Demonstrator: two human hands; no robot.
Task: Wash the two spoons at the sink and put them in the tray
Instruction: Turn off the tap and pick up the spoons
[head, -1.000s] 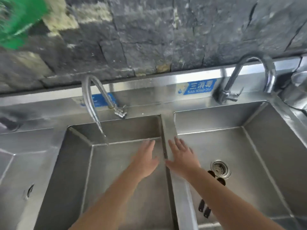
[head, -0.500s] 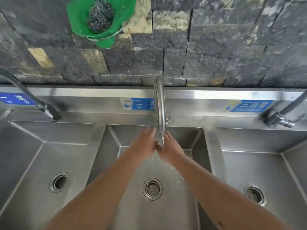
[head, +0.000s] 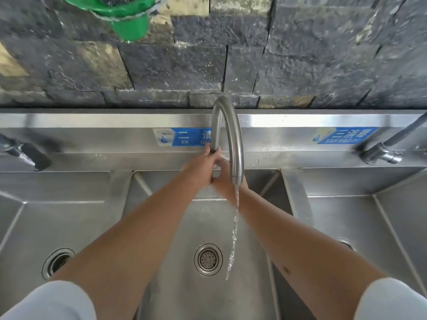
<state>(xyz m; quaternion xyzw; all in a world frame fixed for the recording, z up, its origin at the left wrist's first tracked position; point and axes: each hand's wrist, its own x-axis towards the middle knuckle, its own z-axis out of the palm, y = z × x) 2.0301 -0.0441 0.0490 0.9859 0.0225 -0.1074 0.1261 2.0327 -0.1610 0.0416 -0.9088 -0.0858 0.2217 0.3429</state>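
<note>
change: hands moved from under spout to tap (head: 227, 135) base | left hand (head: 200, 166) grip closed on tap | right hand (head: 225, 179) grip unclear | water (head: 233, 229) running | spoons unseen, washing not begun

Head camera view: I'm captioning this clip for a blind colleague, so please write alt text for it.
Both bare hands reach the base of the middle tap: the left hand grips its pipe, the right hand lies partly hidden behind the spout. A thin stream of water falls into the middle basin of a three-basin steel sink. No spoons or tray show.
</note>
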